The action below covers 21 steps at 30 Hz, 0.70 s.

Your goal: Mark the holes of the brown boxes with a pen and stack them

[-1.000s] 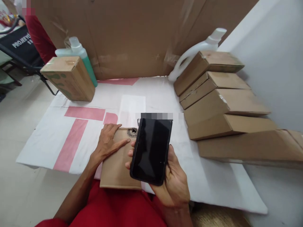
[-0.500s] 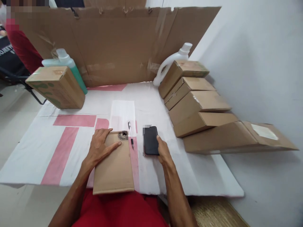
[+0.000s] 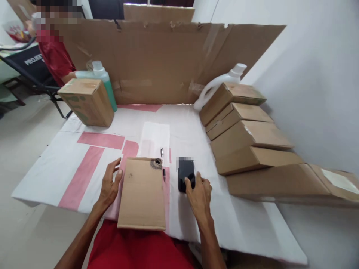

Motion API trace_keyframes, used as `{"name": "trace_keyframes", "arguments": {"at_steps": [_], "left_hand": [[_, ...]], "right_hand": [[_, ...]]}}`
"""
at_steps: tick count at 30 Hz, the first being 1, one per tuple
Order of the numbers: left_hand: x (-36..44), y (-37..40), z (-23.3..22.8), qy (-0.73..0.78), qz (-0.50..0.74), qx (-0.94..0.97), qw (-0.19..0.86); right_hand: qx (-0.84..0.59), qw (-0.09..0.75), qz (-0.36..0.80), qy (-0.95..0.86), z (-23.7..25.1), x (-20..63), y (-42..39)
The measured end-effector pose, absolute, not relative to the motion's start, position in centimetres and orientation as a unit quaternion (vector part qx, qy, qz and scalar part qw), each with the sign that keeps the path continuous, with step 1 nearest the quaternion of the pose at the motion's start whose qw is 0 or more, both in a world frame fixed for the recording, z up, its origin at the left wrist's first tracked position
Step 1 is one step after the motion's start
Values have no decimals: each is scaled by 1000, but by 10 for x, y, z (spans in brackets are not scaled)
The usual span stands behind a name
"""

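Note:
A flat piece of cardboard [image 3: 142, 198] lies at the table's front edge, with a dark scribbled ring around a small hole near its top right corner. My left hand [image 3: 110, 183] is just off the cardboard's left edge, open with fingers slightly curled. My right hand [image 3: 199, 194] grips a black phone [image 3: 183, 173] at its lower right, thumb over the front and fingers by the right edge. Whether the phone rests fully on the table cannot be seen. Between cardboard and phone lies a pen [image 3: 164, 173], partly over a white paper sheet [image 3: 157, 134].
Several cardboard boxes [image 3: 269, 134] line the table's right side, by a white jug [image 3: 224, 80]. At the back left stand a box [image 3: 86, 102] and a green-liquid bottle [image 3: 109, 89]. A cardboard panel [image 3: 159, 63] closes the back. Behind it, a person in red [image 3: 54, 56].
My left hand has come off the cardboard to its left side. My right hand's thumb has shifted onto the phone's front. The camera view has swung left.

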<state>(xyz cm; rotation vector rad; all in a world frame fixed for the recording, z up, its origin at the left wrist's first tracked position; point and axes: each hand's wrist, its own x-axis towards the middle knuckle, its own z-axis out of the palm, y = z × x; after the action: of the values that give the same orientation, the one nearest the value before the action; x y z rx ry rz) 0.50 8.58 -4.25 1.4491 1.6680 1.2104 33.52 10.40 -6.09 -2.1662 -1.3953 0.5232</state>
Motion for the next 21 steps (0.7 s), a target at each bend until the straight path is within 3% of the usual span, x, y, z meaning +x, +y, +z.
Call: {"name": "trace_keyframes", "arguments": {"at_steps": [3,6,8,12,17,21], "left_hand": [[11,44,-53,641,410,532,371],[23,8,-47,632,380,502,451],[22,-7,-34,624,383,478,485],[-16,-11,4,601,440,435,506],[-100,28,54,654,493,459,345],[-168,84,90,680,444,476,338]], "right_hand": [[-709,310,322,-545,-56,327,62],[-555,280,549,-558,-50,311,15],[-504,290,594,-556,-42,299,-1],[-422,307,551,-651,-5,262,32],[-368,296,465,-749,56,153,130],[-379,264,463,-757,85,59,201]]}}
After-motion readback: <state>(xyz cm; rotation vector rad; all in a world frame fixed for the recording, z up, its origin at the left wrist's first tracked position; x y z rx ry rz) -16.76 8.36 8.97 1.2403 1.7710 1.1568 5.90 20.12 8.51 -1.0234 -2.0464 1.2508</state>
